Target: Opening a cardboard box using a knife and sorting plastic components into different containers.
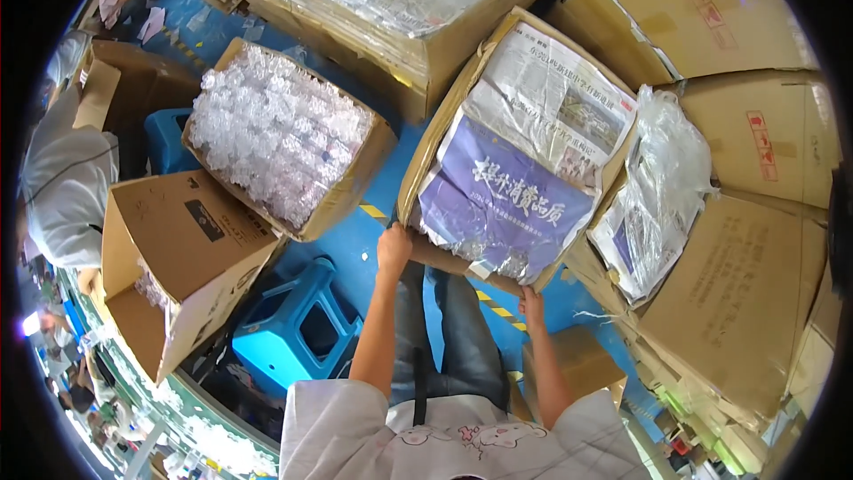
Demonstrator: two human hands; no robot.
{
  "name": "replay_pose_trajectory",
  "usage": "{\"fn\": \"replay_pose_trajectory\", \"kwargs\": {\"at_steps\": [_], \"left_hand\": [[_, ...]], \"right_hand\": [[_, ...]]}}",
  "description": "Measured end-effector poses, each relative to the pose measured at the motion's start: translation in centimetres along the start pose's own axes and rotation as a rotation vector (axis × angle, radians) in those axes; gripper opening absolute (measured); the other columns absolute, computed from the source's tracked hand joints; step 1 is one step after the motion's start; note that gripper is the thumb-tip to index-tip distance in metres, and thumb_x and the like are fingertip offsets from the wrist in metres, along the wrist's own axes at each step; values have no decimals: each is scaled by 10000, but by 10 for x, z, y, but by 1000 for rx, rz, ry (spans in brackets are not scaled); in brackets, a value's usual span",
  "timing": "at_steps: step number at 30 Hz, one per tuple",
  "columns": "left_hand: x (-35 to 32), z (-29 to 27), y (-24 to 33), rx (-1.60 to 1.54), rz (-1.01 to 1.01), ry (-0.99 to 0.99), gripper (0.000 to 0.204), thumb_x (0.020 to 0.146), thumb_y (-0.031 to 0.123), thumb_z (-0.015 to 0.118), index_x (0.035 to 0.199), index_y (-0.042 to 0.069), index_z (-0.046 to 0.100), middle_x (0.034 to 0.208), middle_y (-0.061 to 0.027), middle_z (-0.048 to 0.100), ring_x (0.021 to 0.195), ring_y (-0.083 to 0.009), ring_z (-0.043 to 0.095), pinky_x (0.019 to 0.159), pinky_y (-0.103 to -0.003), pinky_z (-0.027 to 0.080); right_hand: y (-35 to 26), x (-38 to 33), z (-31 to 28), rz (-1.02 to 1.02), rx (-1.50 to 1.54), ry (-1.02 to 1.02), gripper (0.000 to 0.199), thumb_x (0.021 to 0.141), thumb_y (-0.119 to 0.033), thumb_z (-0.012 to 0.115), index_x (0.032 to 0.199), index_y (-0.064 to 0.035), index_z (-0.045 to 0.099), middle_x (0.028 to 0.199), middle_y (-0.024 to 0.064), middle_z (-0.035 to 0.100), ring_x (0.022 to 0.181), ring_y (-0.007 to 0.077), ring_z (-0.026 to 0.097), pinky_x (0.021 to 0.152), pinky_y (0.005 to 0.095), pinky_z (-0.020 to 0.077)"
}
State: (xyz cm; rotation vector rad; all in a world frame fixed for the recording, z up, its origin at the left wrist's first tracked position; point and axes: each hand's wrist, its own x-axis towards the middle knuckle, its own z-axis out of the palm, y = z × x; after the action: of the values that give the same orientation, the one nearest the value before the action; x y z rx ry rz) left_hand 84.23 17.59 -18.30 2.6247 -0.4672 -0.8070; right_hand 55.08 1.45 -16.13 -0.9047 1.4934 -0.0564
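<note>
A brown cardboard box (441, 258) stands in front of me, its top covered by newspaper sheets (508, 182), one part purple and one part grey print. Clear plastic wrap shows at the near end under the paper. My left hand (394, 252) is closed around the box's near left corner. At the near right corner, my right hand (531, 309) grips the same box by its edge, fingers partly hidden. Both arms reach forward, and the box lies just ahead of my legs.
Left of it, an open carton (378, 147) holds rows of bubble-wrapped items. A blue plastic stool (298, 329) and another open carton (191, 213) are nearer. Large cartons (720, 302) stack on the right beside a clear plastic bag (671, 156). A person in white (67, 182) is at far left.
</note>
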Motion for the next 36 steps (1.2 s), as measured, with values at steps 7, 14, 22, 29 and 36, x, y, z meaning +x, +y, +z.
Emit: {"fn": "replay_pose_trajectory", "kwargs": {"at_steps": [7, 14, 22, 29, 36], "left_hand": [[25, -10, -26, 47, 214, -60, 257, 740, 225, 441, 701, -3, 552, 700, -229, 563, 658, -387, 553, 577, -453, 453], [30, -40, -20, -181, -73, 87, 258, 696, 210, 492, 753, -33, 560, 692, -225, 568, 622, -352, 569, 580, -427, 462], [-15, 20, -32, -1067, -660, 131, 190, 698, 173, 528, 836, 44, 507, 637, -18, 494, 523, -103, 489, 374, -223, 385], [-35, 25, -11, -1638, -746, -66, 492, 733, 438, 522, 1064, 80, 461, 798, -19, 564, 584, -123, 542, 407, -237, 421], [-27, 39, -16, -1610, -652, -29, 306, 798, 398, 465, 930, 124, 505, 691, 19, 527, 544, -85, 505, 385, -223, 348]], "right_hand": [[26, 3, 12, -35, -230, 7, 342, 777, -358, 495, 534, -130, 419, 405, -33, 335, 327, 79, 335, 314, 247, 246], [20, -41, 63, 271, 155, -37, 315, 749, -356, 563, 651, -94, 420, 470, -10, 356, 372, 112, 409, 333, 243, 334], [37, -39, 68, 442, 134, -110, 273, 738, -331, 599, 719, -113, 437, 530, -9, 380, 409, 115, 422, 377, 235, 378], [14, -34, 51, 569, 109, -120, 207, 766, -286, 573, 724, -112, 469, 553, -8, 412, 478, 114, 466, 453, 248, 428], [-24, -23, 22, 748, -146, -557, 218, 802, -314, 502, 809, -98, 531, 564, -2, 484, 507, 112, 509, 483, 232, 436]]}}
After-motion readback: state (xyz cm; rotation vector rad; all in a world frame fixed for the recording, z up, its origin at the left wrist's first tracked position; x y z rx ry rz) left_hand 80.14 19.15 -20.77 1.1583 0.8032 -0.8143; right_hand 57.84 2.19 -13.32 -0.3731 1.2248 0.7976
